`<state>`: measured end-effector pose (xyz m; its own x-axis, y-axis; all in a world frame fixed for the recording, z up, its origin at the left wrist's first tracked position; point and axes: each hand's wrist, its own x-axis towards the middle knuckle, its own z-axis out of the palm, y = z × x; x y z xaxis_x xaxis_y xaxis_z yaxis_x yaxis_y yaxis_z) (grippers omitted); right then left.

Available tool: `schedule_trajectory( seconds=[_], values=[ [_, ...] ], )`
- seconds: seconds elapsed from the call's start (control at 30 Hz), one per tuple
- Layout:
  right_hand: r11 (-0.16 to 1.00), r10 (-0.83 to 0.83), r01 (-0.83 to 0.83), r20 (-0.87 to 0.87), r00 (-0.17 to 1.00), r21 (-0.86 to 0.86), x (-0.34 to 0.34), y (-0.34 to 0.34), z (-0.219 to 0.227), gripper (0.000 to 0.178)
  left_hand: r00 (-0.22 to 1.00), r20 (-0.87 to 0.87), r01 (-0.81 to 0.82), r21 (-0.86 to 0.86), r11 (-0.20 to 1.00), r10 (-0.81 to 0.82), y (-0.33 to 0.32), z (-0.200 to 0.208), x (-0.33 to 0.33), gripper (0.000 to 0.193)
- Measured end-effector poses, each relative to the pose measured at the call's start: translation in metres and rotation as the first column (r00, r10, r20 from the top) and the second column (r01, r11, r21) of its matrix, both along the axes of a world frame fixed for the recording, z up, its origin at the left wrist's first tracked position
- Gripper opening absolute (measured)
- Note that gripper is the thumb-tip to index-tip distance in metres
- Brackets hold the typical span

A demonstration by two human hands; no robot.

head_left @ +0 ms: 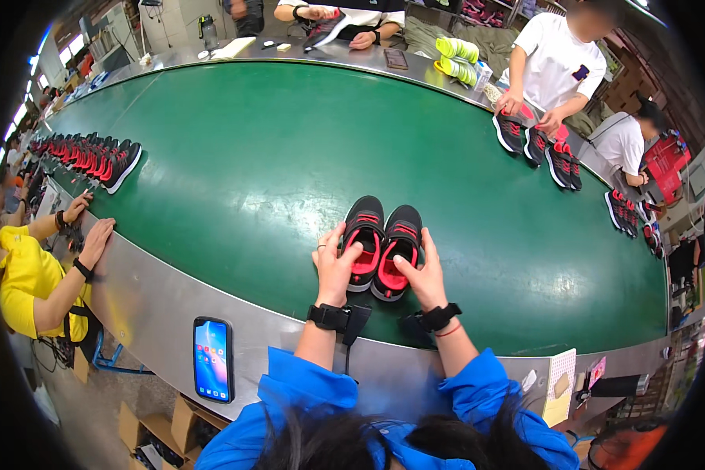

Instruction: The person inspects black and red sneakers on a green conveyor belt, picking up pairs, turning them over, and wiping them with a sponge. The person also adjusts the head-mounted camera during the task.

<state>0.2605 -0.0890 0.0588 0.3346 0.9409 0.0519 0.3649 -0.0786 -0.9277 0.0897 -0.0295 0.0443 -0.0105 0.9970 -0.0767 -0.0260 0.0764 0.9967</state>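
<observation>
A pair of black sneakers with red laces, red lining and white soles rests on the green belt in front of me, toes pointing away. My left hand (pixel 334 264) is closed on the left sneaker (pixel 365 211), its thumb at the shoe's opening and its fingers along the outer side. On the other side, my right hand (pixel 426 276) grips the right sneaker (pixel 403 225) in the same way, thumb over the collar. The two shoes lie side by side, nearly touching.
A phone (pixel 213 359) with a lit screen lies on the metal edge (pixel 153 313). A row of similar sneakers (pixel 117 166) stands at far left, near a person in yellow (pixel 35 274). Across the belt, a person in white (pixel 560 59) handles more sneakers (pixel 558 163). Neon shoes (pixel 456 59) sit behind.
</observation>
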Motion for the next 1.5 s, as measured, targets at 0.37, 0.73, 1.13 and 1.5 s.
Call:
schedule_trajectory(
  seconds=[0.37,0.73,1.13,1.5],
  values=[
    [0.992,-0.103,0.119,-0.289,0.952,0.036,0.002,0.003,-0.015,0.066,0.97,0.242,0.015,-0.109,0.994,0.012,0.0,0.007,-0.004,0.066],
    [0.993,0.054,-0.116,-0.964,0.262,0.025,0.034,0.0,-0.019,0.041,0.65,0.694,0.526,-0.113,0.843,-0.312,-0.008,0.024,0.0,0.064],
    [0.95,0.175,0.039,-0.635,0.753,0.308,0.031,0.002,0.023,0.061,0.745,0.618,0.232,0.114,0.966,-0.252,-0.001,0.041,0.0,0.078],
    [0.91,-0.245,0.194,0.097,0.965,0.367,0.025,0.001,0.014,0.076,0.994,0.106,-0.074,0.401,0.913,0.035,-0.001,0.03,-0.002,0.064]
  ],
)
